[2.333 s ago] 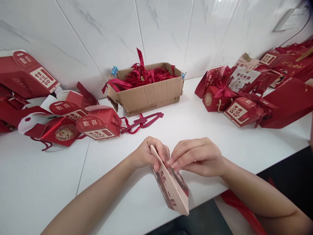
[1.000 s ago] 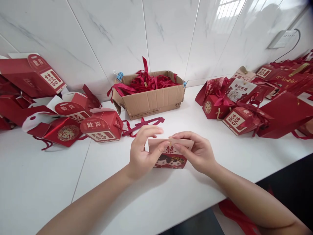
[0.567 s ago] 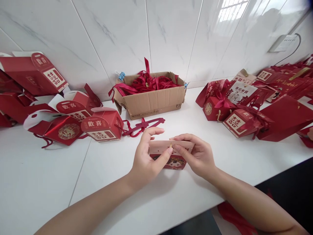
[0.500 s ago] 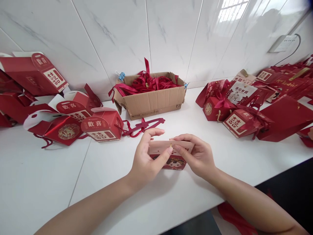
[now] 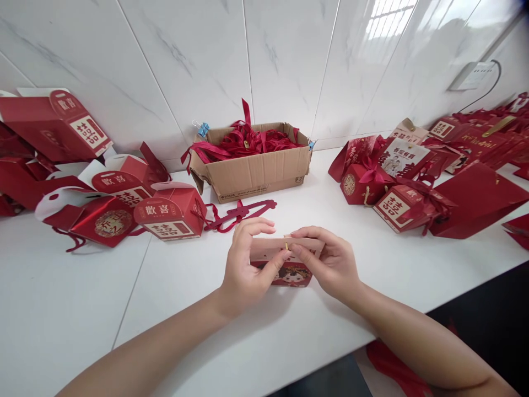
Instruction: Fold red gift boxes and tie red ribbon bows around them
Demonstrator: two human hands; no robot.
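Note:
A small red and pink paper gift box with printed cartoon faces stands upright on the white table in front of me. At the middle of its top edge sits a small gold fastener. My left hand grips the box from the left, its thumb pressed by the fastener and its index finger raised behind. On the other side, my right hand pinches the top edge, thumb in front near the fastener and fingers behind. The box's back is hidden from me.
Behind stands a cardboard box full of red ribbons. A dark red ribbon handle lies before it. Red gift boxes crowd the left side. More red boxes and bags with bows fill the right, towards the tiled wall.
Both hands stay on the gift box with nearly the same grip. The thumbs have shifted slightly at the gold fastener, which shows a little more. The view has moved a little.

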